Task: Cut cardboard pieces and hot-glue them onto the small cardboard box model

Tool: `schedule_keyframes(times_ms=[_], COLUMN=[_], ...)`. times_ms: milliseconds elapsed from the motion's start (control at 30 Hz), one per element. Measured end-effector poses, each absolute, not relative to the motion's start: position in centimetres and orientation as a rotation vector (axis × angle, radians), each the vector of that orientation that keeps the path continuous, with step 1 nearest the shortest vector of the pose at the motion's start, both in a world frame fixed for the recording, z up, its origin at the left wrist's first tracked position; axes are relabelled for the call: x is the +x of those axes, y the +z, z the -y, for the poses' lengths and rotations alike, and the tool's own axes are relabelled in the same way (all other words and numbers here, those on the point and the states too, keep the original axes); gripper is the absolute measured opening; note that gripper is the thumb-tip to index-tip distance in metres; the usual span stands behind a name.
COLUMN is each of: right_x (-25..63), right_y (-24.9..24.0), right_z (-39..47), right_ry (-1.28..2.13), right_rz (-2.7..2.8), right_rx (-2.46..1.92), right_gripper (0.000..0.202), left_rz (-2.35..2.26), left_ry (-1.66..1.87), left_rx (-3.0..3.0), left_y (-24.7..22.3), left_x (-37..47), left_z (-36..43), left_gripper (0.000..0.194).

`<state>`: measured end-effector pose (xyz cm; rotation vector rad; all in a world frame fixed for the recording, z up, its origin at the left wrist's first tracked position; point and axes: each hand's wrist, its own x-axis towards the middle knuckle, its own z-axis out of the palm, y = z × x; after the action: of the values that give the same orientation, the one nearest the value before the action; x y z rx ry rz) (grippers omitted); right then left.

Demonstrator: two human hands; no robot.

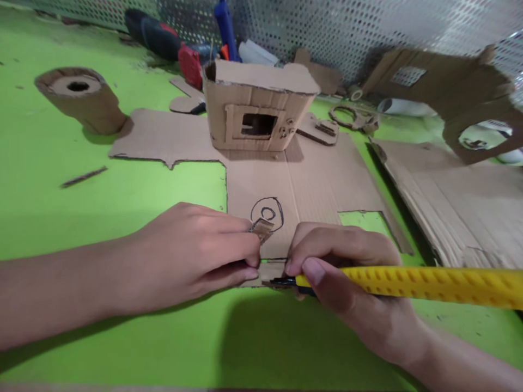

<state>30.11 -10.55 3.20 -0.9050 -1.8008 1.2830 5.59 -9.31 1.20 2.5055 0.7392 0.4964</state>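
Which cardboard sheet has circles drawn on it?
The middle sheet, under the windowed box, has two black circles, one inside the other, by the left hand. The sheet at right shows no drawing.

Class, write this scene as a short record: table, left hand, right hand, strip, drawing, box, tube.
Table: green
Left hand: fingers curled; small piece of cardboard beside them, grip unclear
Right hand: holds yellow cutter, tip at strip
Strip: cardboard, between the hands
Drawing: two black rings, one inside the other, on cardboard sheet
Box: cardboard, upright, window in front
Tube: cardboard, left of box
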Motion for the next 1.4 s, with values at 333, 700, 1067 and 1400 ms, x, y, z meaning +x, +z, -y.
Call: schedule_keyframes(times_ms=[333,700,1067,1400], right_x=[29.7,29.9,30.7,31.3], right_y=[3.1,3.6,3.6,2.8], right_z=[10.7,10.8,10.7,10.6], right_ry=[1.164,1.056,1.043,1.151], right_rz=[1.883,1.940,1.926,1.787], right_rx=[-0.832,-0.831,-0.881,-0.948], right_gripper=[0.021,0.023,0.019,0.020], left_rz=[-0.733,-0.730,-0.722,-0.716], left_ry=[0.516,0.499,0.498,0.512], left_rx=[2.514,2.506,2.517,2.527], left_y=[1.3,1.2,1.1,1.3], left_x=[5.7,5.7,5.5,5.6], left_z=[9.4,9.4,9.3,9.4], left_gripper=[0.019,0.016,0.013,0.013])
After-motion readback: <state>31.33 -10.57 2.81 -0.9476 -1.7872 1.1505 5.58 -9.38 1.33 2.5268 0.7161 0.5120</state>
